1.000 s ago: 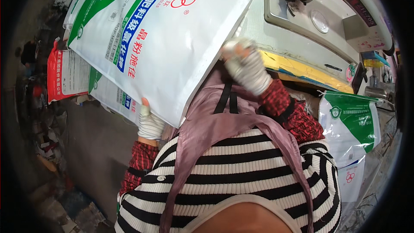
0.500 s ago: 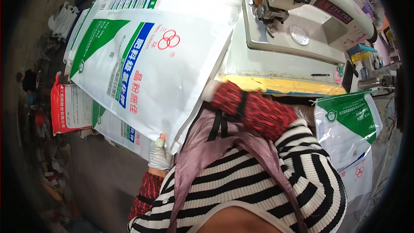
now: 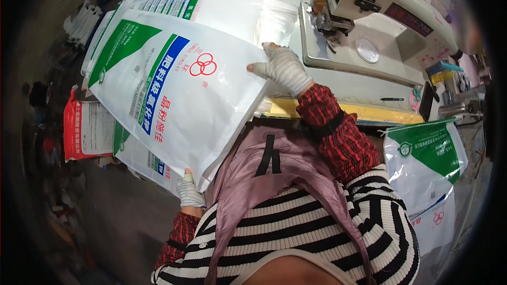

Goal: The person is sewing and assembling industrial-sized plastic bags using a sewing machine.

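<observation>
A large white woven sack (image 3: 174, 89) with green, blue and red print slopes from the table edge down to my left. My left hand (image 3: 189, 192), in a white glove, grips its lower corner beside my apron. My right hand (image 3: 282, 67), also gloved, holds the sack's upper right edge over the table. More white sacks (image 3: 211, 5) lie stacked flat under it on the white table. A white industrial sewing machine (image 3: 369, 26) stands to the right of my right hand.
A red-and-white sack (image 3: 84, 129) lies on the floor at the left. Another white and green sack (image 3: 428, 169) hangs at the right below the table's yellow edge (image 3: 364, 113). Small items clutter the far right end of the table.
The sack has come down from in front of my head toward the stack on the table. My right hand moved forward along its upper edge; my left hand dropped lower.
</observation>
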